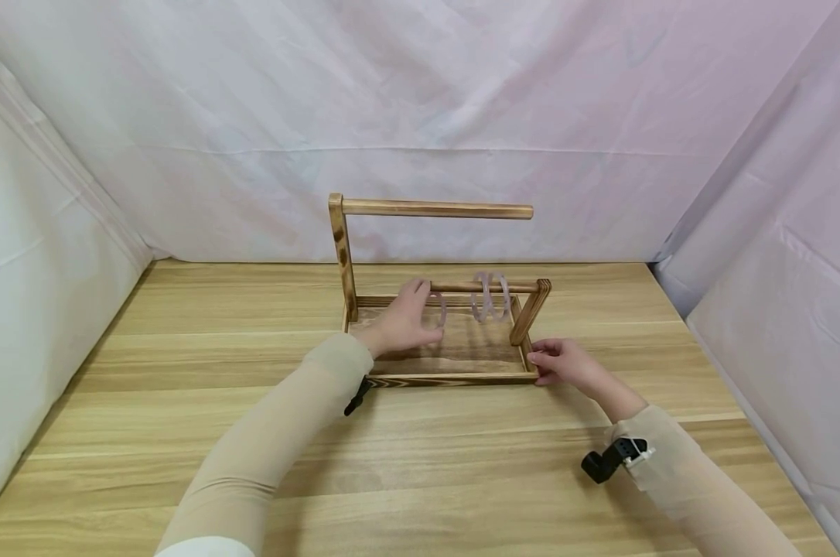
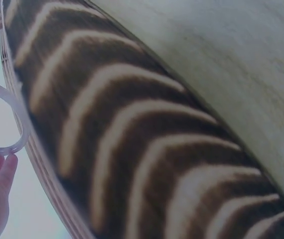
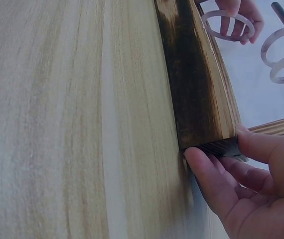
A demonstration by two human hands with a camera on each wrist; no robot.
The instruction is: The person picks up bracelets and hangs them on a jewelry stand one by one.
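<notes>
A wooden bangle stand [image 1: 455, 379] has a shallow tray base, a tall post with an upper bar [image 1: 437, 208], and a lower rod [image 1: 455, 287] on a short right post. Two pale lilac translucent bangles [image 1: 485, 303] hang on the lower rod, near that post. My left hand [image 1: 402, 321] pinches a third bangle [image 2: 23, 130] at the rod's free left end; the fingers cover that end, so I cannot tell whether the ring is around it. With thumb and fingers, my right hand [image 1: 562, 362] grips the tray's front right corner [image 3: 209, 134].
The stand rests on a light wood-grain table [image 1: 420, 464]. Pale cloth curtains [image 1: 420, 100] rise behind the table and along both sides. Black wrist cameras [image 1: 611, 458] are strapped to the forearms.
</notes>
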